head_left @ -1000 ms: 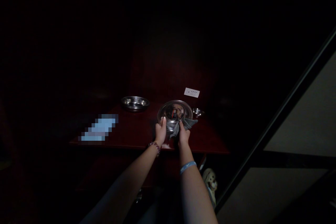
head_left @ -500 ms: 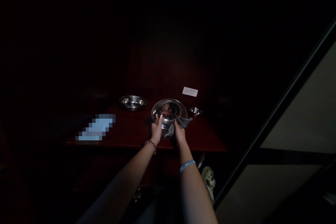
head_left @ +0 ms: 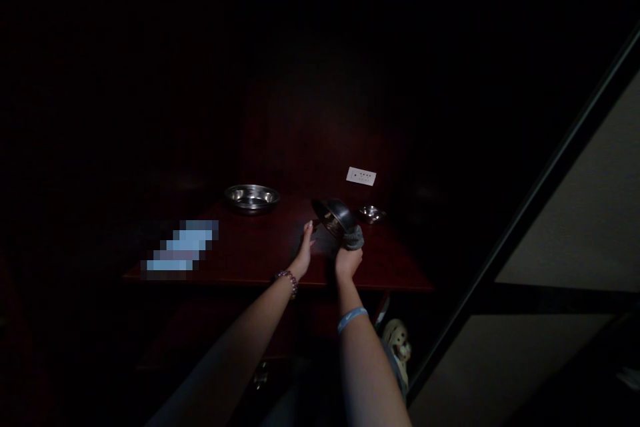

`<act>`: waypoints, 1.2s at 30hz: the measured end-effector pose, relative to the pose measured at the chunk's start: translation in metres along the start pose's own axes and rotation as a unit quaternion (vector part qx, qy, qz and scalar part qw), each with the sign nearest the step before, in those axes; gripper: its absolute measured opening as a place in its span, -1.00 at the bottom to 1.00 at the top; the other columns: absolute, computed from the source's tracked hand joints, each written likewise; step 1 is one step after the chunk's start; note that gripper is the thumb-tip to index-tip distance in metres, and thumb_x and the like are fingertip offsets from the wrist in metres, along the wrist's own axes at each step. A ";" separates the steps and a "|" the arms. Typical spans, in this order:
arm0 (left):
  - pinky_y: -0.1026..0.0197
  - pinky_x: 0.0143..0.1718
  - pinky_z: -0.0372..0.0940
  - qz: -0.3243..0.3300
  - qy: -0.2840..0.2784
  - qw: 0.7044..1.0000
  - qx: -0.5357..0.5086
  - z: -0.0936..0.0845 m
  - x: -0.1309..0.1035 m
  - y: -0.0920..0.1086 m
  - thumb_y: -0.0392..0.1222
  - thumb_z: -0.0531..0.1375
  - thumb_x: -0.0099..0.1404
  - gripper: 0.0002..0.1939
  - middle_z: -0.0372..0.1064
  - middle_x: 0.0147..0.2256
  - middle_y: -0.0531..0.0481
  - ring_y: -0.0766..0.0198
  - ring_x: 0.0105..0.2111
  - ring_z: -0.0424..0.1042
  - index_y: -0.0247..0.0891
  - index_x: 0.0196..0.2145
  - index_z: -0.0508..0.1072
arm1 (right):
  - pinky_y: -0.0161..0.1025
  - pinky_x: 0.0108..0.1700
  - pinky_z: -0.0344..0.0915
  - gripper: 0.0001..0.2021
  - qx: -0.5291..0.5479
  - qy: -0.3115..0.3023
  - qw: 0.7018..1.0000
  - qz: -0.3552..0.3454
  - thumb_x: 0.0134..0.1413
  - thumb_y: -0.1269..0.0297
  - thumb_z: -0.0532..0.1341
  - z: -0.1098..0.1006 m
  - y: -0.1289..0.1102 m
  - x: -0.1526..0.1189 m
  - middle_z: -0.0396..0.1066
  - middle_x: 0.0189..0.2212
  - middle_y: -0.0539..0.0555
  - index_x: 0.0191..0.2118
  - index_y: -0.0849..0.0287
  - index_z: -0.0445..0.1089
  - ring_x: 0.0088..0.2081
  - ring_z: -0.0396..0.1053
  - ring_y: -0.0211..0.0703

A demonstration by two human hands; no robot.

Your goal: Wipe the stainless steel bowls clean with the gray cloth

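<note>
A shiny metal basin [head_left: 342, 215] is tilted on its side above the dark red shelf, its underside turned up and to the right. My right hand [head_left: 349, 261] is closed on a grey cloth [head_left: 354, 238] pressed around the basin's near right edge. By the basin's lower left side is my left hand [head_left: 303, 255], thumb raised and fingers apart; whether its fingertips touch the rim is hard to see in the dim light. The basin's inside is mostly hidden.
On the dark red shelf [head_left: 240, 257] stand another metal basin [head_left: 251, 200] at left and a small metal bowl [head_left: 372, 215] at right. A white socket plate [head_left: 361, 176] is on the back wall. A pixelated bluish patch lies front left. Below right is a light clog [head_left: 399, 337].
The basin has tipped from facing me to its side, underside up. My left hand has come off its near rim to the left; my right hand has turned with the cloth.
</note>
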State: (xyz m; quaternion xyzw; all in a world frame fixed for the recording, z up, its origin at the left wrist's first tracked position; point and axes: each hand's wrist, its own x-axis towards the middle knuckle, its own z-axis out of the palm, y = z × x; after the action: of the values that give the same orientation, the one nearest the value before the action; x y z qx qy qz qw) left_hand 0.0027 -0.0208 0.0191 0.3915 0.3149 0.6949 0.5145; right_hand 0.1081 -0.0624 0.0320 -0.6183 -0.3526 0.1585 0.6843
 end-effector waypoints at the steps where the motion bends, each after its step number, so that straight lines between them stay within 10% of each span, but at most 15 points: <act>1: 0.03 0.22 0.21 -0.015 -0.008 1.000 -0.004 0.000 -0.002 0.000 0.14 0.11 0.35 -0.57 0.31 0.26 -0.14 0.04 0.33 0.17 -0.09 0.04 0.50 | -0.18 -0.06 0.37 -0.67 -0.021 -0.008 1.000 -0.013 0.03 0.41 0.19 -0.001 -0.001 -0.002 0.58 -0.15 0.35 -0.08 0.30 0.56 -0.08 0.54 0.10; 13: 0.02 0.15 0.29 -0.008 -0.034 0.999 -0.004 0.002 -0.007 0.003 0.18 0.18 0.29 -0.54 0.47 0.11 -0.19 -0.03 0.24 0.32 -0.17 -0.05 0.57 | -0.13 0.07 0.32 -0.33 -0.142 -0.020 0.984 -0.105 0.09 0.51 0.05 -0.003 -0.006 -0.007 0.43 0.13 0.23 0.35 0.11 0.22 0.04 0.46 0.04; 36: -0.01 0.29 0.12 0.012 -0.036 0.999 -0.002 0.000 0.009 -0.015 0.12 0.28 0.18 -0.57 0.59 -0.10 -0.20 0.03 0.11 0.44 -0.30 -0.18 0.59 | -0.06 0.12 0.17 -0.20 -0.274 -0.036 0.935 -0.223 -0.07 0.61 0.01 -0.004 -0.012 -0.015 0.28 0.23 0.25 0.38 0.15 0.13 0.21 0.22 0.08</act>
State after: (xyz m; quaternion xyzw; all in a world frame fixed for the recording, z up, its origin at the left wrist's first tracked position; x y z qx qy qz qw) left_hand 0.0078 -0.0086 0.0084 0.4185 0.2901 0.6873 0.5180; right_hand 0.0977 -0.0778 0.0395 -0.6814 -0.5356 -0.0791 0.4925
